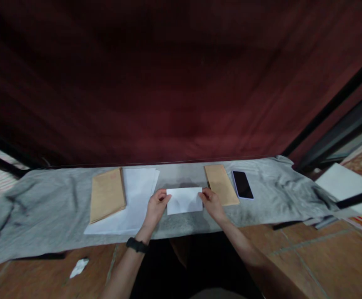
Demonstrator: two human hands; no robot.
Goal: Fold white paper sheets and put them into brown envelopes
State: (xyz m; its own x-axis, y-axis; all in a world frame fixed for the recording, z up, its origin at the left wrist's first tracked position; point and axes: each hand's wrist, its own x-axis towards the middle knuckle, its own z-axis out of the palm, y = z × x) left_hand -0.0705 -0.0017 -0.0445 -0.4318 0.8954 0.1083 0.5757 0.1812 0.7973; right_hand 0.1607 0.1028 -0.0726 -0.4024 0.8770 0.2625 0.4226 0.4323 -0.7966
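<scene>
A small white sheet of paper [185, 201], wider than it is tall, is held up between my two hands over the grey cloth. My left hand [158, 204] pinches its left edge, thumb in front. At the right edge, my right hand [211, 202] grips it the same way, close beside a brown envelope [222, 185]. To the left of my left hand lie larger white sheets [137, 195]. Several brown envelopes [107, 194] rest in a stack partly on top of those sheets.
A phone [243, 185] with a dark screen lies right of the envelope. Grey cloth [271, 191] covers the narrow table. Behind it hangs a dark red curtain [181, 104]. A crumpled white scrap [79, 268] is on the tiled floor, and a white board [344, 187] stands at the far right.
</scene>
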